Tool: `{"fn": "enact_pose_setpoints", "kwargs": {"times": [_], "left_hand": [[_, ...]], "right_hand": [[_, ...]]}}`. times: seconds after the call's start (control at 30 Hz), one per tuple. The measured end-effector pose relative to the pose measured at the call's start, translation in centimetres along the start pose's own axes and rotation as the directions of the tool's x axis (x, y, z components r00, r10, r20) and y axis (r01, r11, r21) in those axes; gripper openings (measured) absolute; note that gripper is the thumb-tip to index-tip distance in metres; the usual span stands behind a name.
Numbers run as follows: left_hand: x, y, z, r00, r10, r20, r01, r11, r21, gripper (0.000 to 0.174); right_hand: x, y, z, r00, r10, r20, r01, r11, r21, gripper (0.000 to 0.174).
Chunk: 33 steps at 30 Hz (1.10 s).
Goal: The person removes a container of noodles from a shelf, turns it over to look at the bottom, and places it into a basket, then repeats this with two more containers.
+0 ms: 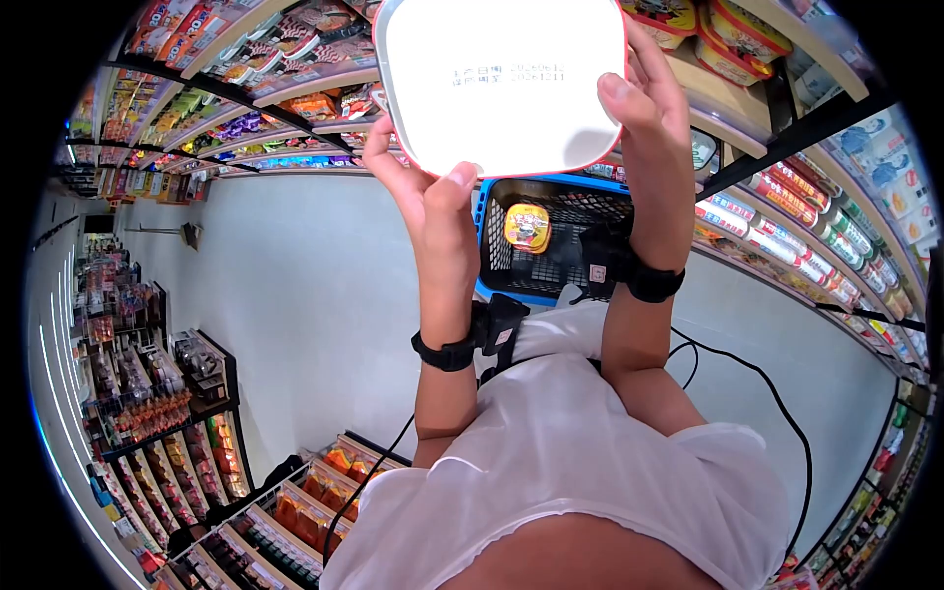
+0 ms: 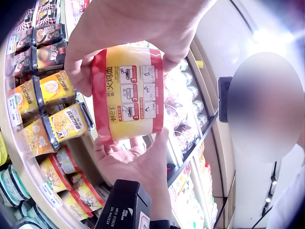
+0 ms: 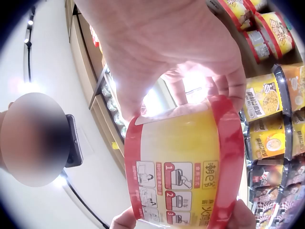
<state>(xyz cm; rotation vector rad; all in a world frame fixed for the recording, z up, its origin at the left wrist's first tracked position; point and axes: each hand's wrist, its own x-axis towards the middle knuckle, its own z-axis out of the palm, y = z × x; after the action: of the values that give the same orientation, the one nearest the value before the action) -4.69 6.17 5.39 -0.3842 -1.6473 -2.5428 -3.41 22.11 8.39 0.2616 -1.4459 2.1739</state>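
Note:
Both hands hold up a square-cornered instant noodle bowl (image 1: 501, 118), its white base with printed dates facing the head camera. My left hand (image 1: 433, 202) grips its lower left edge, thumb on the base's rim. On the opposite side, my right hand (image 1: 654, 113) grips the edge with the thumb pressed to the rim. Wrist views show the noodle bowl's (image 2: 136, 93) yellow side with red bands and cooking pictures. Below, between the forearms, a blue-rimmed black basket (image 1: 575, 206) contains a yellow packaged noodle bowl (image 1: 528, 228).
Shelves of packaged food curve around the front. More red-and-yellow noodle bowls (image 1: 742, 39) stand on the shelf at upper right, beside canister-like packs (image 1: 787, 192). A display rack (image 1: 305, 501) stands at lower left. A black cable (image 1: 787, 413) loops beside the right side of the body.

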Motion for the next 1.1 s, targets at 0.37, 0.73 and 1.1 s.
{"fn": "enact_pose_setpoints", "kwargs": {"times": [0.37, 0.73, 1.1], "left_hand": [[-0.5, -0.1, 0.5, 1.0, 0.01, 0.0, -0.01, 1.0, 0.027, 0.081], [-0.8, -0.2, -0.5, 1.0, -0.006, -0.028, 0.008, 0.998, 0.057, 0.081], [-0.8, -0.7, -2.7, 0.997, -0.06, -0.04, 0.06, 0.998, 0.008, 0.08]], "right_hand": [[-0.4, 0.1, -1.4, 0.999, 0.043, 0.004, -0.043, 0.998, 0.045, 0.074], [-1.1, 1.5, -1.3, 0.998, -0.013, -0.058, 0.002, 0.981, -0.194, 0.073], [-1.3, 3.0, -0.6, 0.997, 0.069, -0.017, -0.072, 0.954, -0.292, 0.072]]}}
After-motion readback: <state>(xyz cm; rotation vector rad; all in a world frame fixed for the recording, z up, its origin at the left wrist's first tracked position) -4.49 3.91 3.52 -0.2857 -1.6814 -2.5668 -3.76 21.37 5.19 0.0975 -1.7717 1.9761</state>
